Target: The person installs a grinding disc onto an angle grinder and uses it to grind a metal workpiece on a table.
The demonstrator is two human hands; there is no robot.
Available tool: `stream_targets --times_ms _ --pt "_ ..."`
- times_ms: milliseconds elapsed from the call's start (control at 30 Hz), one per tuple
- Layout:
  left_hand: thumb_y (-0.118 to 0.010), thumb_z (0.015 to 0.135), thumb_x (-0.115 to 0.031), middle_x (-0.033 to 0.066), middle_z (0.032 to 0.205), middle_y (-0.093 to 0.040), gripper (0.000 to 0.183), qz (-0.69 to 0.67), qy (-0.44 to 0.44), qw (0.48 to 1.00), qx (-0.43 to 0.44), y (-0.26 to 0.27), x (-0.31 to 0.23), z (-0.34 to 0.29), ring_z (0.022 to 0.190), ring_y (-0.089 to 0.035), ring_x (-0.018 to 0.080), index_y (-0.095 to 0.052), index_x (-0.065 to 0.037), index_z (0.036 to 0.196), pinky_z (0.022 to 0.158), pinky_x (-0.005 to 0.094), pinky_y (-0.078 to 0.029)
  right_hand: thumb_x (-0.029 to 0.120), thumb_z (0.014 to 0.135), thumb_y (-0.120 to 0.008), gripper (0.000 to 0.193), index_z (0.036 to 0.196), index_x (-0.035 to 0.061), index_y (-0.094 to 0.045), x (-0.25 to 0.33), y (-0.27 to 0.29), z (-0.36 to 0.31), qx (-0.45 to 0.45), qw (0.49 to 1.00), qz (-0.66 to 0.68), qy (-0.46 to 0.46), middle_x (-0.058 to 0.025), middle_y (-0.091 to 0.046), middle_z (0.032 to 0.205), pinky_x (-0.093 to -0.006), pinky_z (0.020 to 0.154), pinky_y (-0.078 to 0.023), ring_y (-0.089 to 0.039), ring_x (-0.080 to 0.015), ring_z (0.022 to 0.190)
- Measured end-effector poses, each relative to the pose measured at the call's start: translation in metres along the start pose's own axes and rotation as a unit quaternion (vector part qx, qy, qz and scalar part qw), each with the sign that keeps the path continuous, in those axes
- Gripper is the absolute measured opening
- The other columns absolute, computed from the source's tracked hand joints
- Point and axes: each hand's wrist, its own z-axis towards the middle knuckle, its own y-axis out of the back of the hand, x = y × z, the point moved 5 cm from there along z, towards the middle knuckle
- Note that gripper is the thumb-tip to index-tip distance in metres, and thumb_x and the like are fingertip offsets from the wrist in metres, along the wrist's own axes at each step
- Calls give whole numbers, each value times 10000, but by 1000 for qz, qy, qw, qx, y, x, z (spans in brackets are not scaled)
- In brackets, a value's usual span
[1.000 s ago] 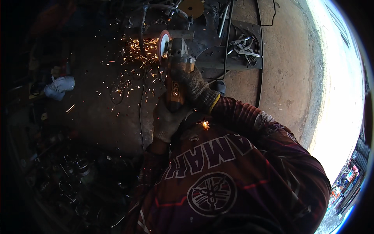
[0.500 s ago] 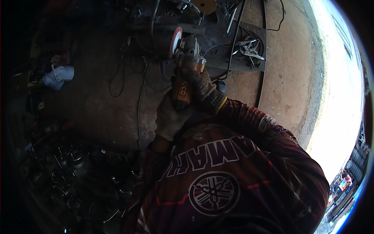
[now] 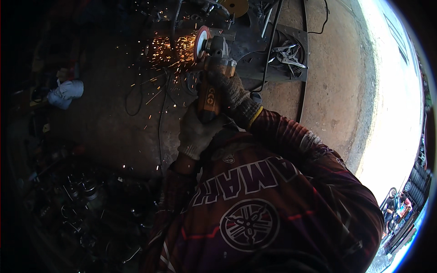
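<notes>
Both my hands, in knit work gloves, hold an orange and black angle grinder (image 3: 210,98). My left hand (image 3: 197,132) wraps round its rear end. Further up, my right hand (image 3: 234,94) closes round the body just behind the metal head. The grinder's disc (image 3: 200,44), white with a reddish rim, stands on edge at the dark metal work on the bench. Orange sparks (image 3: 177,49) spray leftward from it and drop toward the floor. Shadow and sparks hide exactly where the disc touches.
Clamp-like pliers (image 3: 290,57) lie on the dark metal bench (image 3: 255,70), right of the grinder. A brown round disc (image 3: 235,6) sits at the back. A cable (image 3: 161,129) runs along the floor (image 3: 109,118). Pale cloth (image 3: 66,92) lies left; dark metal clutter (image 3: 91,195) fills the lower left.
Sparks now stream from the disc, where none showed before. The grinder and both hands sit slightly further left and higher in view; the whole scene has also shifted a little left.
</notes>
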Motion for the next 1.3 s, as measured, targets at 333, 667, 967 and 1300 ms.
stream_targets --times_ms 333,667,967,1300 --pt "-955 673 -460 177 1124 -720 863 -6 -11 998 -63 2 6 -3 1006 -727 314 -595 28 1287 850 414 -576 245 905 -808 429 1233 51 -611 5 0 2 -38 999 -10 34 -86 -711 1012 -387 791 -609 -727 -227 892" --pt "-882 762 -362 134 1078 -744 650 91 -33 991 -91 4 -3 -7 928 -736 236 -644 6 1242 809 375 -572 247 946 -735 397 1275 83 -585 11 -2 0 -61 995 -82 23 -61 -661 1070 -405 840 -601 -684 -203 968" --pt "-927 681 -483 206 1102 -705 832 -2 -17 999 -46 2 14 0 997 -718 338 -604 39 1243 836 454 -564 330 906 -801 529 1305 57 -586 4 6 5 -59 996 -63 21 -89 -699 1104 -391 871 -579 -707 -221 999" --pt "-905 736 -420 193 1139 -727 768 -4 30 999 -21 -1 4 -8 1046 -733 300 -596 -2 1301 866 420 -580 267 894 -818 467 1240 50 -592 6 -3 -9 -24 1000 19 4 -97 -698 1046 -404 787 -607 -724 -258 908"
